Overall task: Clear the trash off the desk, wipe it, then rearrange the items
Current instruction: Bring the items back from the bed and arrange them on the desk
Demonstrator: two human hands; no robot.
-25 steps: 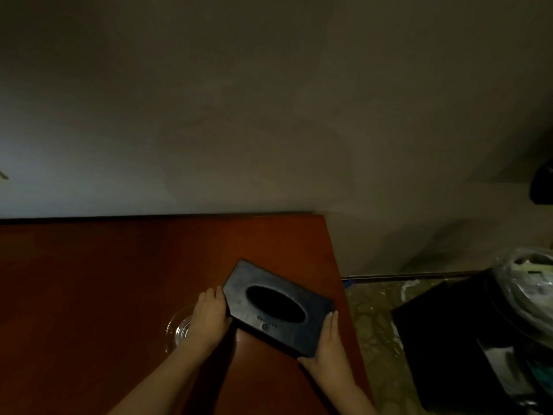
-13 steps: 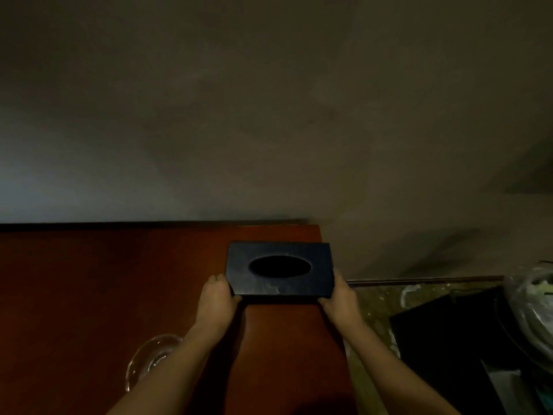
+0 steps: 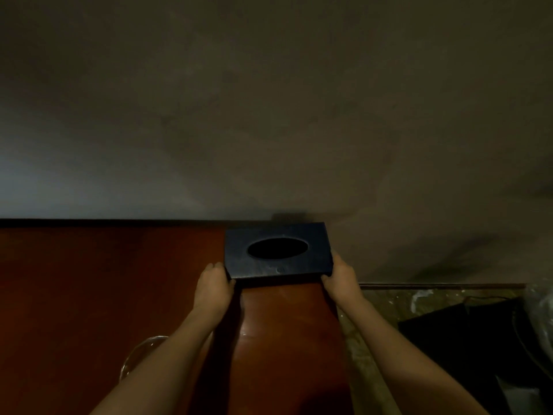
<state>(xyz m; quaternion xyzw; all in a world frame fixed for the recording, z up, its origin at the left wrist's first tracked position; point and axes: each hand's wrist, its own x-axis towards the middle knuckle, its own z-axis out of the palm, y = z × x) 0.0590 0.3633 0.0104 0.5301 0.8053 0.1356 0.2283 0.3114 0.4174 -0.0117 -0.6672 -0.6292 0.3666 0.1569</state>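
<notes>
Dark tissue box (image 3: pixel 278 251) w/ a black oval opening on top sits at the far right corner of the red-brown desk (image 3: pixel 104 280), its long side parallel to the back edge and close to the wall (image 3: pixel 269 100); whether it touches the wall can't be told in this light. Left hand (image 3: pixel 213 284) grips the box's near left corner, fingers curled round the edge, and right hand (image 3: pixel 341 275) holds the right end the same way, thumb at the near corner. The box's right end reaches abt to the desk's right edge. Inside of the opening is pure black, contents unreadable. A small mark on the lid's near edge is too dim to read. A clear glass dish (image 3: pixel 136 357) lies on the desk near the left forearm, which covers most of it, so only the left rim shows. Right of the desk, a mottled floor (image 3: pixel 386 301), a black object (image 3: pixel 466 339) and a bit of clear plastic (image 3: pixel 541 304) cut by the frame edge, none identifiable. Vs 0.5 s ago: box is further back toward the wall, same squared-up orientation; both hands grip as before
</notes>
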